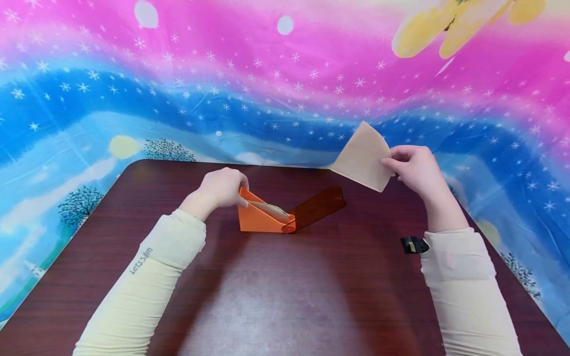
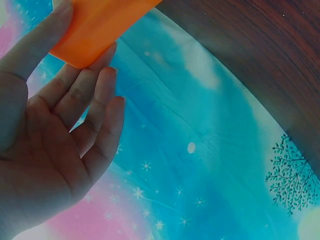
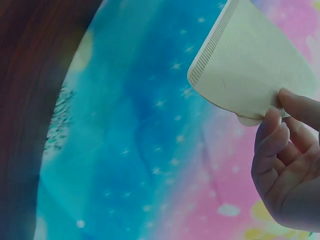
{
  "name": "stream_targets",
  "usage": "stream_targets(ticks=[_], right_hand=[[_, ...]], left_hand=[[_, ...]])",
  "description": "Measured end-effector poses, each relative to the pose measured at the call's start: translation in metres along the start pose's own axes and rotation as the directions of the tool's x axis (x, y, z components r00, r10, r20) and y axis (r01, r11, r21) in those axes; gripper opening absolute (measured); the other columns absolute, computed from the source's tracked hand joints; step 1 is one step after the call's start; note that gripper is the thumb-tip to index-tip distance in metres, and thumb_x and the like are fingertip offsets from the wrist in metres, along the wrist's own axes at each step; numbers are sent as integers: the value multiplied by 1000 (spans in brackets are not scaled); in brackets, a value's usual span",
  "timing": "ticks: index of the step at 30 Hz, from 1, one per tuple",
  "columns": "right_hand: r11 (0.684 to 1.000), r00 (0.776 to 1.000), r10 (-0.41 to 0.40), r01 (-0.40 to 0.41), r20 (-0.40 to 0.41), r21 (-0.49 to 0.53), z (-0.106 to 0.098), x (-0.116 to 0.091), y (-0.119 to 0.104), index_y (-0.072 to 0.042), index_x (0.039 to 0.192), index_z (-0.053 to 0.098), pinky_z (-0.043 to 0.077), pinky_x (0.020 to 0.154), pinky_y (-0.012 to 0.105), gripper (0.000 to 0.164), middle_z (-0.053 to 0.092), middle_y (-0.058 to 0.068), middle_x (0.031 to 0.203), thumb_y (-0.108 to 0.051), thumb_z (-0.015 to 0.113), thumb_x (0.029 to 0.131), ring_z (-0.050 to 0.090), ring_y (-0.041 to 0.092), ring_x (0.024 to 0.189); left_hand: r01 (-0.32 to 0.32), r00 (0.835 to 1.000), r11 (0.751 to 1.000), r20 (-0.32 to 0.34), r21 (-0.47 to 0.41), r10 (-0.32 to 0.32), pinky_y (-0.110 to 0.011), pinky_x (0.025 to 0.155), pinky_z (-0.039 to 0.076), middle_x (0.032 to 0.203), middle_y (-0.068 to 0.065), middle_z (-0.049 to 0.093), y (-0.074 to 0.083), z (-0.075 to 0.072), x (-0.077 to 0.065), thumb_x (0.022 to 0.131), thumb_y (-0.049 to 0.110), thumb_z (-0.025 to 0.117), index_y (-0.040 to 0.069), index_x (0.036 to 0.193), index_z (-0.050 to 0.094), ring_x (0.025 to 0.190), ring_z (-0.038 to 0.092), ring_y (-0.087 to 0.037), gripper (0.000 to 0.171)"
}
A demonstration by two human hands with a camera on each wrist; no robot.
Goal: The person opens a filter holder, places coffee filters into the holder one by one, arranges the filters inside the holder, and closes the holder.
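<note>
An orange coffee filter holder (image 1: pixel 261 220) stands on the table with its see-through brown lid (image 1: pixel 318 207) swung out to the right. Pale paper filters (image 1: pixel 270 209) show inside it. My left hand (image 1: pixel 224 188) grips the holder's tall left end; in the left wrist view the thumb and fingertips (image 2: pixel 106 56) lie on either side of the orange wall (image 2: pixel 100 30). Up and to the right, my right hand (image 1: pixel 411 165) pinches one tan paper coffee filter (image 1: pixel 364 157) between thumb and fingers. The crimped seam of this filter (image 3: pixel 250 65) shows in the right wrist view.
The dark wood-grain table (image 1: pixel 285 296) reaches back to a printed cloth (image 1: pixel 249 109) with snowflakes and trees, which hangs behind and at both sides. A small black device (image 1: pixel 414 244) is worn at the right wrist.
</note>
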State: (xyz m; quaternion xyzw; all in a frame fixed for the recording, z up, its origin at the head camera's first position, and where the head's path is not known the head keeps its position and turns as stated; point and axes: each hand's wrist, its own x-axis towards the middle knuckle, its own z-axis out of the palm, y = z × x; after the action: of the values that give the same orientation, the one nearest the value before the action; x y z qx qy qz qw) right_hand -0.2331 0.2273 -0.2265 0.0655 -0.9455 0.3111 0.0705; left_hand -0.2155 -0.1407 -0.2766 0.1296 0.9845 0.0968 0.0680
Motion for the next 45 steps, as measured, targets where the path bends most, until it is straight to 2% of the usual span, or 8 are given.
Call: stream_targets(ticks=[5,11,17,24,45], right_hand=[[999,999,-41,41,3,26,3,-5,-18,1,112,64,48,58,20,35,64,22,103,-27,60,91,53,-1,69],[997,997,-72,71,20,31,12,-7,-34,0,107,66,49,59,21,30,66,20,96,-25,62,90,57,8,71],[994,993,-103,101,55,39,22,-10,-47,-1,107,67,50,62,23,28,67,21,97,-22,62,90,59,18,77],[994,990,-111,108,89,32,38,-7,-53,-3,108,67,47,63,27,25,67,19,98,-19,62,90,58,25,81],[994,978,-113,113,175,7,95,6,-65,-9,102,71,50,69,32,17,70,13,98,-16,62,90,59,23,81]], left_hand=[[1,1000,1000,-4,-3,-1,-43,77,49,93,-4,68,0,0,-1,76,27,76,10,105,68,85,59,-21,34],[0,1000,1000,-2,-7,0,-43,77,49,94,-5,68,0,0,-1,76,28,76,10,105,68,85,59,-21,34],[1,1000,1000,-3,-9,-1,-43,77,49,93,-4,68,0,0,-1,76,28,76,10,104,68,85,59,-21,34],[0,1000,1000,-3,-3,0,-43,76,49,93,-4,68,-1,1,0,76,28,76,11,104,68,84,59,-20,34],[-1,1000,1000,-17,6,1,-43,77,50,93,-4,68,-1,2,1,75,30,76,11,104,69,85,59,-21,36]])
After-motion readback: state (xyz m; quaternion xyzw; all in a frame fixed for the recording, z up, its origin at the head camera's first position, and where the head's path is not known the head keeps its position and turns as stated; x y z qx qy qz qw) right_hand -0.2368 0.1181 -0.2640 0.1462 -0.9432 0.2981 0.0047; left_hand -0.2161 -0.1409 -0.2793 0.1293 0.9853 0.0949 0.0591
